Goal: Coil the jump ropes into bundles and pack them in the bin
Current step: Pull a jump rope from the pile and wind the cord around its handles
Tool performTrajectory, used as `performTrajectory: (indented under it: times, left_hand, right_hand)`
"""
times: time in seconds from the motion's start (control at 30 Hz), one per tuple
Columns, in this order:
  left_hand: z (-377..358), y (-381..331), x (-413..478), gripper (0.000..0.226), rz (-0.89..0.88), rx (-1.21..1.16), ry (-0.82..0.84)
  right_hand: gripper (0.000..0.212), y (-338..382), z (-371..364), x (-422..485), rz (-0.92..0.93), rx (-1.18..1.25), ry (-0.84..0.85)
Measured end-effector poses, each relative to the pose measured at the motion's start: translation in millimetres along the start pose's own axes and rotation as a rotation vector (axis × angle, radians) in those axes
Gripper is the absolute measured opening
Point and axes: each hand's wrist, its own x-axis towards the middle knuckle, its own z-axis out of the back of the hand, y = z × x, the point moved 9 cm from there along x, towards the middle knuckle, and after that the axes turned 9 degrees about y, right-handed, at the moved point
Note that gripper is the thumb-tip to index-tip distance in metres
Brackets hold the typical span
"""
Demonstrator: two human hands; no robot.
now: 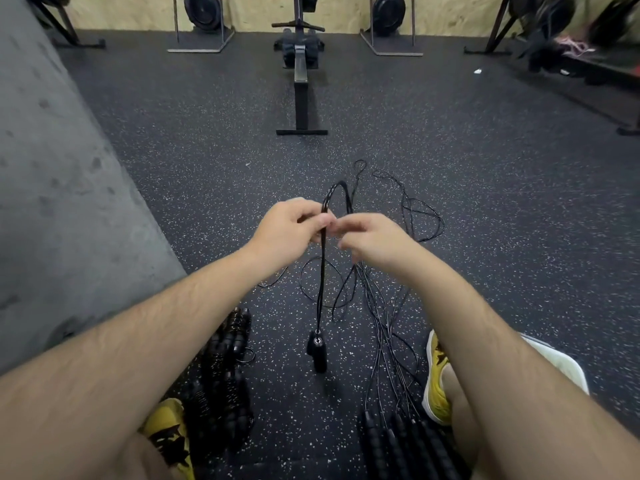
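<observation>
On the speckled rubber floor (207, 168), a rowing machine (301, 81) stands toward the far edge. At the near right edge, partly behind my forearm, sits the white bin (568, 368). Loose ropes (415, 216) sprawl mid-floor, their handles (398, 441) lined up by my right shoe. A dark pile (221, 368) of more ropes lies by my left. I hold one folded jump rope (322, 289) above the floor, its ends dangling. My left hand (291, 230) pinches it, and my right hand (374, 240) curls round its other strands.
</observation>
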Motion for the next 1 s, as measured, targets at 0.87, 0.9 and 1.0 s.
performTrajectory:
  times: [0.87, 0.9, 1.0]
  left_hand:
    - [27.4, -3.6, -10.5, 0.012, -0.038, -0.084, -0.023]
    - [27.5, -5.1, -10.7, 0.011, -0.041, -0.107, -0.021]
    - [28.2, -8.9, -12.6, 0.014, -0.067, -0.146, -0.026]
  right_hand:
    - [0.017, 4.2, -45.0, 12.3, 0.033, -0.104, 0.111]
    - [0.013, 6.2, -45.8, 12.2, 0.046, -0.118, 0.077]
    - [0.022, 12.9, -39.1, 11.9, 0.058, -0.081, -0.019]
